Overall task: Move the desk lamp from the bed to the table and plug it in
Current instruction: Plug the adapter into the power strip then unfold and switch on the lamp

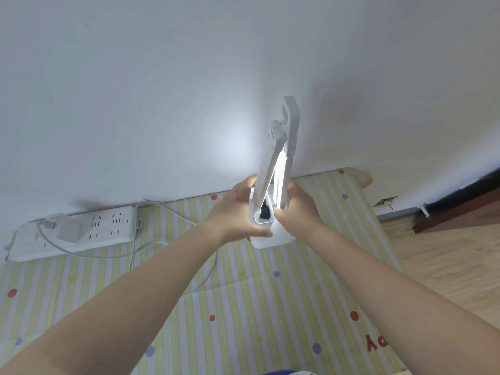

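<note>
Filling the upper half of the view, a plain white wall (135, 90) carries a bright patch of light beside the lamp. Below it lies the worktop (270, 307), covered in a yellow-and-white striped cloth dotted red and blue; red letters at its near right edge appear upside down and cannot be read in full. Pale wood-grain floor (433, 253) shows to the right. A long white plastic power strip (81, 234) rests against the wall at the worktop's left rear, with a white adapter (67, 226) plugged into it and a thin white cable (162, 247) trailing across the cloth. The white folding desk lamp (276, 171) stands on its flat base near the worktop's rear edge, arm raised and lit. The left hand (238, 209) curls around the left side of the lamp's lower arm, thumb lying across the base. The right hand (297, 207) wraps the right side of the same part, fingers closed on it. No brand marking is legible on the lamp or strip.
</note>
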